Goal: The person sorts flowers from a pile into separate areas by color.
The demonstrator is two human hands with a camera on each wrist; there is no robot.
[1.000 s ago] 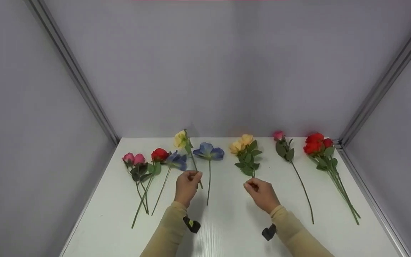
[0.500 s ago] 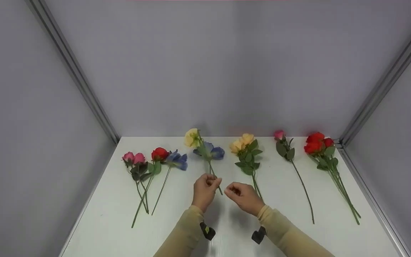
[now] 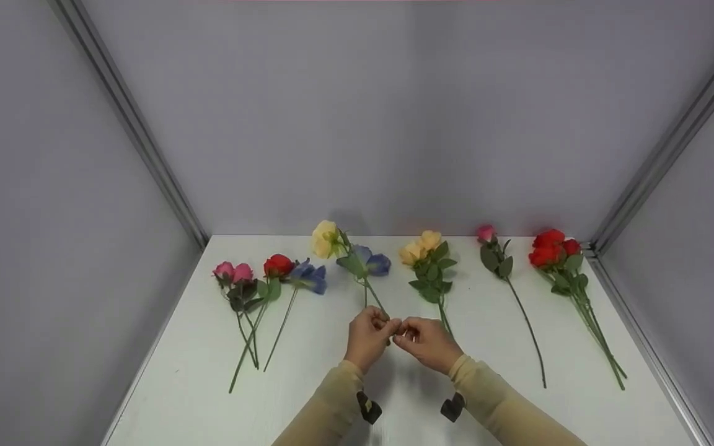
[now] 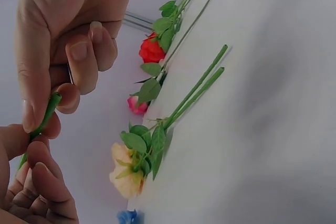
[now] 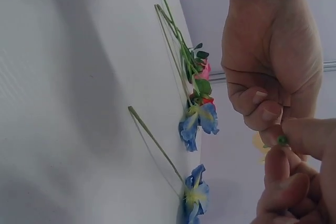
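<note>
A yellow rose (image 3: 326,240) is held up by its green stem, its head toward the back wall. My left hand (image 3: 367,339) pinches the lower stem between thumb and fingers. Right beside it, my right hand (image 3: 432,344) meets the left fingertips and pinches the stem's end. In the left wrist view the cut green stem (image 4: 50,110) shows between both hands' fingertips. The stem tip (image 5: 282,140) also appears in the right wrist view. A blue flower (image 3: 374,261) lies beneath the yellow rose, partly hidden by it.
On the white table (image 3: 196,409), two pink roses (image 3: 233,274), a red rose (image 3: 277,265) and another blue flower (image 3: 308,277) lie left. Peach roses (image 3: 422,249), a single pink rose (image 3: 486,233) and a red bunch (image 3: 549,249) lie right. Grey walls (image 3: 357,124) enclose the table.
My left hand has carried the yellow rose rightward, over the blue flower. My right hand has come leftward from near the peach roses' stems and now meets the left hand at the yellow rose's stem.
</note>
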